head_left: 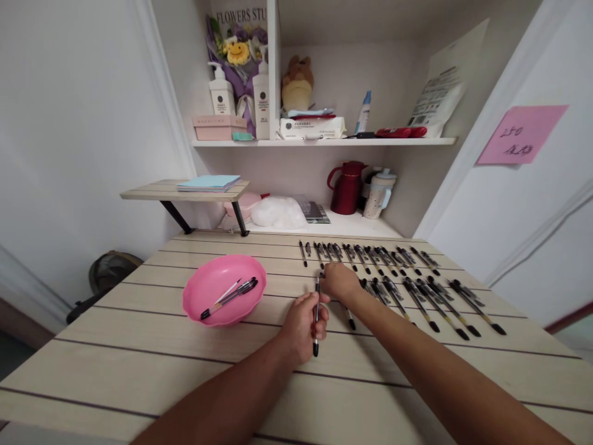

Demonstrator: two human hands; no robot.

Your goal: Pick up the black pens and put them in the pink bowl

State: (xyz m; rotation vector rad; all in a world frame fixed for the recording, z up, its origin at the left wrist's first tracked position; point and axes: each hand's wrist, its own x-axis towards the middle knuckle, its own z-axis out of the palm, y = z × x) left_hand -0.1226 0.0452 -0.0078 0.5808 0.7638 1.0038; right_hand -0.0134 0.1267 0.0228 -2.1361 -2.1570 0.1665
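Observation:
Upright in my left hand is a pen with a black lower end, the fingers wrapped round its barrel. At the pen's upper end, my right hand is closed in a pinch. A small dark piece shows by its fingertips, too little of it to name. Under the right wrist lies another pen, partly hidden. To the left, a pink bowl holds a black-tipped pen and a thin white stick.
Several disassembled-looking pens with loose caps lie in a back row and a front row on the slatted table. A small raised shelf stands at the back left. Behind are a red jug and a tumbler.

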